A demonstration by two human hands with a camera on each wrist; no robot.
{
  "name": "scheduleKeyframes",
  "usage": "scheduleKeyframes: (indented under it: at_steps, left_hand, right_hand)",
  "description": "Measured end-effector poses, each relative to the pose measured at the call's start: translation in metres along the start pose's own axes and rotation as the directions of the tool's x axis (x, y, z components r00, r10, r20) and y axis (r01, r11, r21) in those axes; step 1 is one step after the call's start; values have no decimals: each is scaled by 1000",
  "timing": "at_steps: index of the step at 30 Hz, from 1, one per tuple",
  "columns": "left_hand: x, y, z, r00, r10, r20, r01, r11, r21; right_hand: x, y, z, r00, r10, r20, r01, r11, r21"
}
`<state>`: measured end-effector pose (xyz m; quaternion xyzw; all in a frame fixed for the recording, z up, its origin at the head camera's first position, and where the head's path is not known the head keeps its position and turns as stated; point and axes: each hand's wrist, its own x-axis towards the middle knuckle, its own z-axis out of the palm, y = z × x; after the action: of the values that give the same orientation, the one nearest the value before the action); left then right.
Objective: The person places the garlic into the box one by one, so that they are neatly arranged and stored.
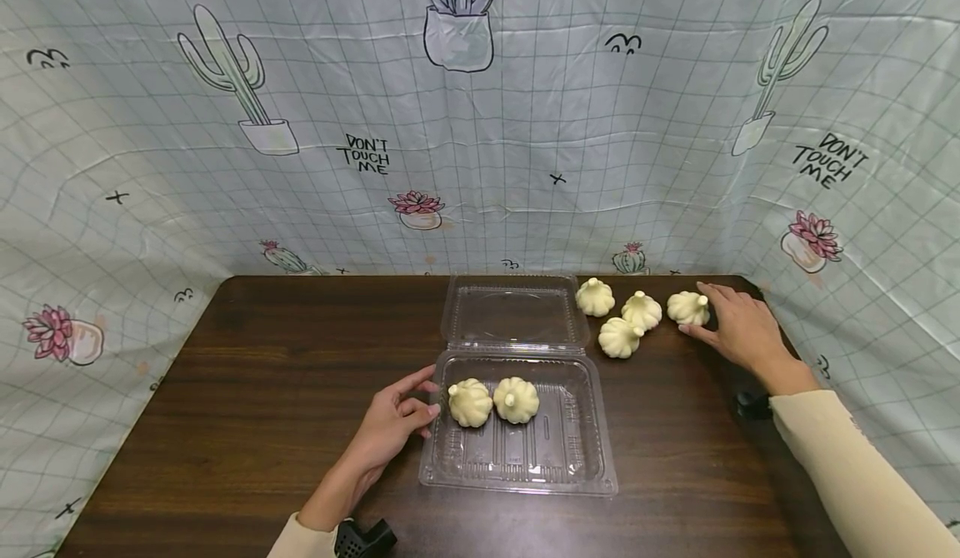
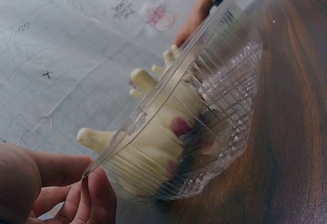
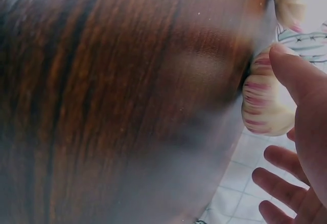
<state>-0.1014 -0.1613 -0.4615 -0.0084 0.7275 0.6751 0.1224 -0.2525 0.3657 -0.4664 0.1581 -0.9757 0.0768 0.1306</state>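
Note:
In the head view, my left hand [image 1: 393, 420] pinches the left rim of an open clear plastic container [image 1: 525, 487]; in the left wrist view, thumb and finger [image 2: 66, 183] hold its edge [image 2: 135, 127]. Two garlic bulbs [image 1: 470, 403] [image 1: 516, 400] sit in its base. At the back right, my right hand [image 1: 742, 325] is around another garlic bulb [image 1: 686, 308], thumb on the near side, a finger on the far side. The right wrist view shows that hand's thumb [image 3: 296, 73] against the bulb [image 3: 263, 104], the other fingers spread; whether it grips is unclear.
Three more garlic bulbs [image 1: 595, 297] [image 1: 642, 312] [image 1: 619, 338] lie between the container's lid [image 1: 513, 312] and my right hand. The lid lies folded back behind the base. A patterned cloth [image 1: 525, 125] hangs behind the dark wooden table [image 1: 300, 375].

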Motion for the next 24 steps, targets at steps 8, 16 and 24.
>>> scheduleKeyframes:
  at_steps: [8,16,24]
  left_hand:
    - [0,0,0,1000,-3,-5,3,1000,6]
    - [0,0,0,1000,-2,-1,2,1000,8]
    - [0,1,0,1000,-3,-2,3,1000,8]
  right_hand:
    - [1,-1,2,1000,5,5,-5,1000,9]
    - [3,-3,5,1000,7,-1,-7,1000,9]
    - [2,-3,4,1000,15,-11,-15,1000,28]
